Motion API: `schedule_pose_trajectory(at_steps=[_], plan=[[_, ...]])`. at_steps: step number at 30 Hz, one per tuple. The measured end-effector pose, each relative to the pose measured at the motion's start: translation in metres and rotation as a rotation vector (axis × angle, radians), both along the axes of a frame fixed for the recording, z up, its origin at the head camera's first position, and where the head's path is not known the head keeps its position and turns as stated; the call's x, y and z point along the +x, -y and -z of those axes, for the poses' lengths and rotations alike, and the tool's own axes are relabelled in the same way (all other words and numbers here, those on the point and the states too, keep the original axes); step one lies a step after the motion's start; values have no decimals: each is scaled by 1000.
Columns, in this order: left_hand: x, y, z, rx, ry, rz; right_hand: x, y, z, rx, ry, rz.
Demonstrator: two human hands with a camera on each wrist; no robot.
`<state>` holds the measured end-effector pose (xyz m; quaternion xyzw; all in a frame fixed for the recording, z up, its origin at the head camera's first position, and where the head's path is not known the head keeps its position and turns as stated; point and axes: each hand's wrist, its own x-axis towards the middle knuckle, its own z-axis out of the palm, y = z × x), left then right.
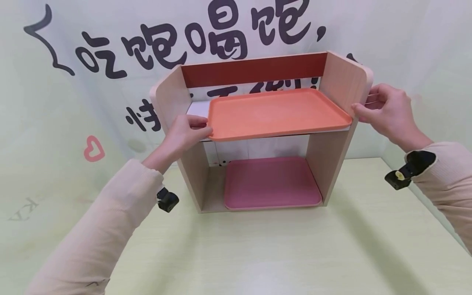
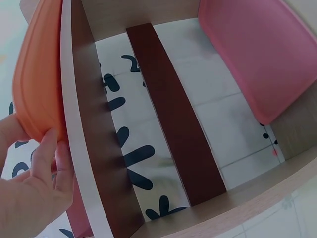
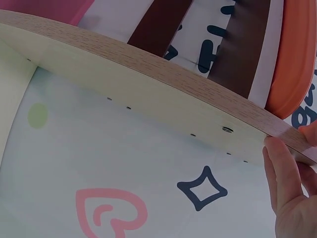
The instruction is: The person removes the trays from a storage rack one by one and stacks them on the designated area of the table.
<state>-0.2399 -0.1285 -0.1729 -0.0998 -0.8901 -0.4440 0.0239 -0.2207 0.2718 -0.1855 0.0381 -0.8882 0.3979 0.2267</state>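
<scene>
An orange tray [image 1: 273, 114] lies on the upper board of a small wooden shelf [image 1: 344, 84], its front edge close to the board's front. My left hand [image 1: 183, 133] pinches the tray's front left corner between thumb and fingers. In the left wrist view, the fingertips sit under the orange tray's [image 2: 39, 84] rim. At the other side, my right hand [image 1: 392, 112] grips the shelf's right side panel, thumb at its front edge. The right wrist view shows the fingers [image 3: 287, 178] against the panel's outer face.
A pink tray [image 1: 273, 184] lies in the shelf's lower compartment. Dark red crossbars [image 1: 254, 70] span the shelf's back. The shelf stands on a pale table [image 1: 258, 250], near a white wall with large black lettering [image 1: 228, 28].
</scene>
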Motion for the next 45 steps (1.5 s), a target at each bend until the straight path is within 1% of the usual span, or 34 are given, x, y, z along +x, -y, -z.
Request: schedule_pose_trajectory(at_steps=[4,7,15,21,26,32,36,39,45], plan=[[9,2,2,69,17,17,0,0,1,1,-8,0],[15,2,6,127,24,15,0,0,1,4,-7,3],[32,-1,12,251,66,-31,1,2,1,19,2,15],[43,-2,15,308,102,-39,2,1,1,9,3,11],[50,-1,15,344,120,-19,2,1,1,0,-1,9],[60,0,16,359,132,-2,2,2,1,6,0,10],[64,-2,18,402,130,11,1,2,1,14,1,14],[66,-2,19,426,132,14,1,1,1,14,-1,17],[62,0,19,402,146,18,1,1,2,15,-5,15]])
